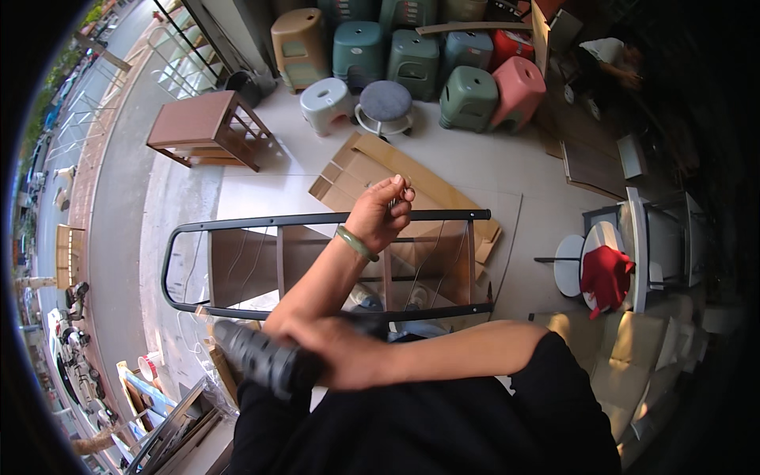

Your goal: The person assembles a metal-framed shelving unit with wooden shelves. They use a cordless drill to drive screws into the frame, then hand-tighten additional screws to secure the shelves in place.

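My left hand (385, 207), with a green bangle (358, 243) at its wrist, is raised over the far rail of a shelf unit (328, 218). Its fingers are pinched around small shiny metal pieces (408, 184), too small to name surely. My right hand (336, 352) crosses my body to the left, blurred by motion, and grips a black power drill (265, 358), also smeared. The drill points up and left, beside my left elbow. The shelf unit lies before me, with a black metal frame and brown boards; my arms hide part of it.
Flattened cardboard (427, 174) lies partly under the unit. Plastic stools (360, 51) stand at the back, a brown side table (194, 127) far left. To the right are a red cloth (606, 277) and a beige padded seat (633, 348). Another person (606, 55) is far right.
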The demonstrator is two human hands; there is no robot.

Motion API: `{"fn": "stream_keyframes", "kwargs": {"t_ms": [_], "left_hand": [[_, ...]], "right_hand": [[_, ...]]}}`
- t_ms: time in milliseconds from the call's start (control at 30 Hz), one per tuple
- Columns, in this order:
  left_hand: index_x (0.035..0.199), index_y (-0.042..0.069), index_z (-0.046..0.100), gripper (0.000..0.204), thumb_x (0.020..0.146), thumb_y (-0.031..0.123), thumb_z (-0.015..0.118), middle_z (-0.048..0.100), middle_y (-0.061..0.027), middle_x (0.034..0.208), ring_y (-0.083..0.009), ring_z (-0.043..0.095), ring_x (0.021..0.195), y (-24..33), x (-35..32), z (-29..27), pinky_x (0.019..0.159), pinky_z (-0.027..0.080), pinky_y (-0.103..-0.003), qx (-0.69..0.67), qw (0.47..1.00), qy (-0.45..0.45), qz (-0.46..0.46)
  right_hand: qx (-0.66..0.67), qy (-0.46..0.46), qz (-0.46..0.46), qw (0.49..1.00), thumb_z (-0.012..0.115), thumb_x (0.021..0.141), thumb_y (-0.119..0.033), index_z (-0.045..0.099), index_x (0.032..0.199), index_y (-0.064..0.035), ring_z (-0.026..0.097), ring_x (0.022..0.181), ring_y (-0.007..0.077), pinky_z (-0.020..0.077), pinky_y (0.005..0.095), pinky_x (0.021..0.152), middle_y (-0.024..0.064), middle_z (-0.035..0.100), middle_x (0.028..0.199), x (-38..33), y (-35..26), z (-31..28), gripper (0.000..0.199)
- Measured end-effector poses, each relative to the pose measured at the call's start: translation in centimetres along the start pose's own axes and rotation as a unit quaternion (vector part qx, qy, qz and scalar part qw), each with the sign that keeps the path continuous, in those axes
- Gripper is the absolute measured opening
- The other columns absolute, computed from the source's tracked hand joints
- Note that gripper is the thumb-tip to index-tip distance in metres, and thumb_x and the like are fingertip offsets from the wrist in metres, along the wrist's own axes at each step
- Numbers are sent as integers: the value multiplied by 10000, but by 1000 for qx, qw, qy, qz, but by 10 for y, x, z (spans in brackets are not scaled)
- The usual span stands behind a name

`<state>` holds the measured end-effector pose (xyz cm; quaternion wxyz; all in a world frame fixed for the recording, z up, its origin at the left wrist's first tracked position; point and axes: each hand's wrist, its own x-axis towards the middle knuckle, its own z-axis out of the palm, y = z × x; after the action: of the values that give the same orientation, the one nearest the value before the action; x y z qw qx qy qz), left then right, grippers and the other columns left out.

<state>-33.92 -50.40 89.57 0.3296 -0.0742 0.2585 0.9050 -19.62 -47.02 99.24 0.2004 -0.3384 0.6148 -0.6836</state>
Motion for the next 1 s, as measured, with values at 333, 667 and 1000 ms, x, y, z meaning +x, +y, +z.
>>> {"fn": "stream_keyframes", "kwargs": {"t_ms": [333,667,1000], "left_hand": [[1053,78,610,201,1011,267,557,540,24,786,-62,385,581,-48,-84,27,505,326,-202,-24,985,168,33],[928,93,638,187,1011,244,566,559,48,741,-28,414,578,-66,-90,3,511,320,-193,27,987,157,13],[936,56,667,200,850,230,715,627,-121,826,-324,644,750,-64,-82,-42,625,511,-402,661,678,267,181]], "right_hand": [[-224,-83,-164,957,638,717,-39,625,1060,-1,544,1050,332,441,434,934,123,603,1091,-27,-23,-30,345],[-264,143,161,940,666,893,-49,675,1067,28,656,825,212,530,299,728,120,663,958,-34,34,-138,191],[-201,185,252,928,611,963,-147,600,941,6,641,786,168,497,311,722,95,669,841,-13,117,-192,155]]}}
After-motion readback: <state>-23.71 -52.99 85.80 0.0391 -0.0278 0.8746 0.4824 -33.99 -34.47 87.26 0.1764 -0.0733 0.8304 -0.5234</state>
